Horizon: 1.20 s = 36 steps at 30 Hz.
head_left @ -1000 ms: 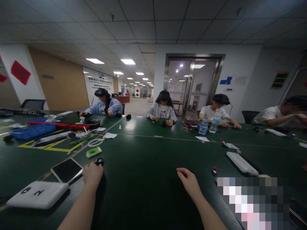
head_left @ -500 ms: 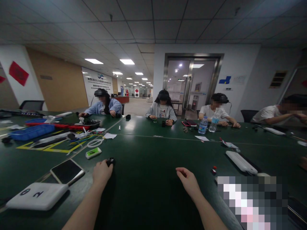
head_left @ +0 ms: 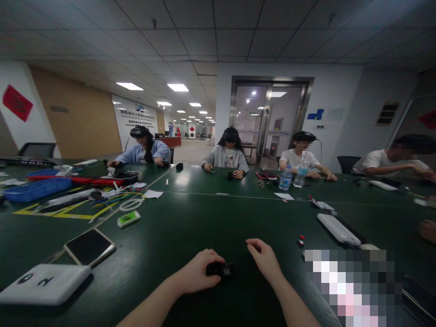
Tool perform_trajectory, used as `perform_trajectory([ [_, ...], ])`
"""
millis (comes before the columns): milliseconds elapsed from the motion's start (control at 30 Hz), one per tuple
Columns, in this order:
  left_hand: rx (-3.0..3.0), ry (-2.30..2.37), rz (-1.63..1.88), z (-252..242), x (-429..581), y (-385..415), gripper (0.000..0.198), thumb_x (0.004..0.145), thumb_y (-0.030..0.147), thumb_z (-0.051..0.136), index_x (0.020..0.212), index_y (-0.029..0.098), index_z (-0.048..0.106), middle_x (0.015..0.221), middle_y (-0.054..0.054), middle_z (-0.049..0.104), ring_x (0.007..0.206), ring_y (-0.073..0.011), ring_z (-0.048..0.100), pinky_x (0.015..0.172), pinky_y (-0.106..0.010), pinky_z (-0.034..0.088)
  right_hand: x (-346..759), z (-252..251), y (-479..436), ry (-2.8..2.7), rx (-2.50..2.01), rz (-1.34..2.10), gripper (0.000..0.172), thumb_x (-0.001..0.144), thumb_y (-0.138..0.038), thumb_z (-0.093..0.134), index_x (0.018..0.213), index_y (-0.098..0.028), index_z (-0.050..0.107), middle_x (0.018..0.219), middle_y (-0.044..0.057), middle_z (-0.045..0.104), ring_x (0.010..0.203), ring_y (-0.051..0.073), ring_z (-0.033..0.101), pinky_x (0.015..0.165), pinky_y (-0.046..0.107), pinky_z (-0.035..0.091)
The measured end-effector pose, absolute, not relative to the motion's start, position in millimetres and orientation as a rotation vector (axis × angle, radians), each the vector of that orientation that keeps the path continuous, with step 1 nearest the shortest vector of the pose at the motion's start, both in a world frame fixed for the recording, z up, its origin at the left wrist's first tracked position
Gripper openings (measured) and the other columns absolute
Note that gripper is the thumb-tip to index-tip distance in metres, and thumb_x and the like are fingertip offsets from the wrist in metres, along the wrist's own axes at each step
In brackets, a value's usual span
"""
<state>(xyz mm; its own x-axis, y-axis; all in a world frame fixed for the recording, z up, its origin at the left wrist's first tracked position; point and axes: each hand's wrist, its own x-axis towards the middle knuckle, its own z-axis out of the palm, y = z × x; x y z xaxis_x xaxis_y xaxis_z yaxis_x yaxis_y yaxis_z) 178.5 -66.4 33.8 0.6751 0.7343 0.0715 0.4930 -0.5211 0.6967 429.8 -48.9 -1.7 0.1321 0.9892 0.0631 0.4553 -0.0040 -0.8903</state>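
Observation:
Near the middle front of the green table, my left hand grips a small black boxy object between thumb and fingers. The object's far end sticks out to the right; its kind is too dark to tell. My right hand rests a short way to the right of it, apart from the object. Its fingers are curled together at the tips, and whether anything small sits between them is hidden.
On the left lie a phone, a white power bank, a green-and-white packet, cables and a blue tray. To the right are a small red-topped item, a white device and water bottles. Several people sit opposite.
My left hand has moved right and nearer to me, bringing the black object from the left toward my right hand. My right hand stays almost in place. The view has shifted slightly.

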Motion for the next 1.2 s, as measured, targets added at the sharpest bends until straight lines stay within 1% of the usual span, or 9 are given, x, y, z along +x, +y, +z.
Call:
perform_trajectory([
  [200, 2.192, 0.952, 0.498, 30, 175, -62, 0.040, 0.070, 0.024, 0.061, 0.110, 0.024, 0.060, 0.109, -0.004, 0.057, 0.102, -0.0189, 0.051, 0.092, -0.032, 0.039, 421, 9, -57, -1.533, -1.580, 0.809, 0.022, 0.080, -0.030, 0.051, 0.097, -0.023, 0.064, 0.096, 0.002, 0.064, 0.091, 0.020, 0.059, 0.080, 0.033, 0.046],
  [333, 2.195, 0.939, 0.512, 30, 176, -63, 0.039, 0.070, 0.025, 0.061, 0.109, 0.024, 0.060, 0.107, -0.004, 0.057, 0.101, -0.0186, 0.051, 0.091, -0.032, 0.040, 399, 31, -77, -1.908, -1.428, 0.839, 0.023, 0.078, -0.033, 0.057, 0.096, -0.023, 0.066, 0.092, 0.002, 0.061, 0.081, 0.017, 0.058, 0.072, 0.028, 0.045],
  [533, 2.202, 0.912, 0.519, 29, 176, -62, 0.037, 0.070, 0.025, 0.061, 0.107, 0.025, 0.062, 0.105, -0.003, 0.058, 0.100, -0.0192, 0.051, 0.091, -0.032, 0.039, 382, 46, -94, -2.141, -1.367, 0.883, 0.022, 0.070, -0.030, 0.067, 0.092, -0.028, 0.068, 0.099, 0.000, 0.058, 0.095, 0.020, 0.053, 0.081, 0.031, 0.041],
  [733, 2.209, 0.903, 0.500, 33, 177, -63, 0.035, 0.070, 0.025, 0.061, 0.106, 0.025, 0.063, 0.104, -0.003, 0.058, 0.099, -0.0193, 0.051, 0.089, -0.032, 0.039, 380, 41, -94, -2.119, -1.349, 0.874, 0.015, 0.070, -0.024, 0.065, 0.085, -0.027, 0.066, 0.095, -0.001, 0.059, 0.090, 0.019, 0.053, 0.077, 0.030, 0.041],
  [833, 2.206, 0.900, 0.484, 33, 177, -62, 0.035, 0.071, 0.024, 0.061, 0.106, 0.025, 0.062, 0.104, -0.003, 0.057, 0.099, -0.0189, 0.051, 0.088, -0.031, 0.040, 380, 39, -90, -1.980, -1.349, 0.951, 0.012, 0.074, -0.028, 0.061, 0.085, -0.025, 0.064, 0.090, 0.000, 0.060, 0.082, 0.018, 0.055, 0.071, 0.029, 0.042],
  [933, 2.204, 0.910, 0.505, 30, 176, -61, 0.036, 0.070, 0.023, 0.062, 0.105, 0.023, 0.062, 0.104, -0.003, 0.057, 0.098, -0.0182, 0.051, 0.089, -0.030, 0.039, 388, 33, -80, -1.635, -1.309, 1.012, 0.017, 0.077, -0.033, 0.057, 0.090, -0.023, 0.062, 0.087, 0.001, 0.061, 0.080, 0.018, 0.056, 0.071, 0.029, 0.044],
  [1000, 2.200, 0.916, 0.513, 28, 176, -61, 0.037, 0.070, 0.023, 0.062, 0.106, 0.023, 0.062, 0.105, -0.003, 0.057, 0.098, -0.0180, 0.051, 0.089, -0.030, 0.039, 399, 27, -70, -1.343, -1.277, 0.994, 0.022, 0.074, -0.036, 0.061, 0.091, -0.022, 0.061, 0.088, 0.002, 0.062, 0.083, 0.019, 0.056, 0.073, 0.029, 0.044],
  [1100, 2.183, 0.916, 0.511, 27, 175, -60, 0.038, 0.071, 0.024, 0.061, 0.109, 0.024, 0.061, 0.107, -0.004, 0.057, 0.099, -0.0179, 0.051, 0.088, -0.030, 0.040, 417, 16, -57, -0.884, -1.305, 1.019, 0.030, 0.068, -0.039, 0.067, 0.090, -0.021, 0.061, 0.080, 0.000, 0.061, 0.070, 0.016, 0.055, 0.061, 0.026, 0.044],
  [1200, 2.159, 0.908, 0.512, 27, 174, -60, 0.038, 0.071, 0.023, 0.061, 0.108, 0.023, 0.060, 0.109, -0.004, 0.056, 0.100, -0.0175, 0.052, 0.089, -0.030, 0.040, 429, 7, -51, -0.547, -1.190, 1.129, 0.029, 0.065, -0.036, 0.070, 0.088, -0.022, 0.060, 0.078, -0.002, 0.063, 0.062, 0.012, 0.055, 0.055, 0.023, 0.045],
])
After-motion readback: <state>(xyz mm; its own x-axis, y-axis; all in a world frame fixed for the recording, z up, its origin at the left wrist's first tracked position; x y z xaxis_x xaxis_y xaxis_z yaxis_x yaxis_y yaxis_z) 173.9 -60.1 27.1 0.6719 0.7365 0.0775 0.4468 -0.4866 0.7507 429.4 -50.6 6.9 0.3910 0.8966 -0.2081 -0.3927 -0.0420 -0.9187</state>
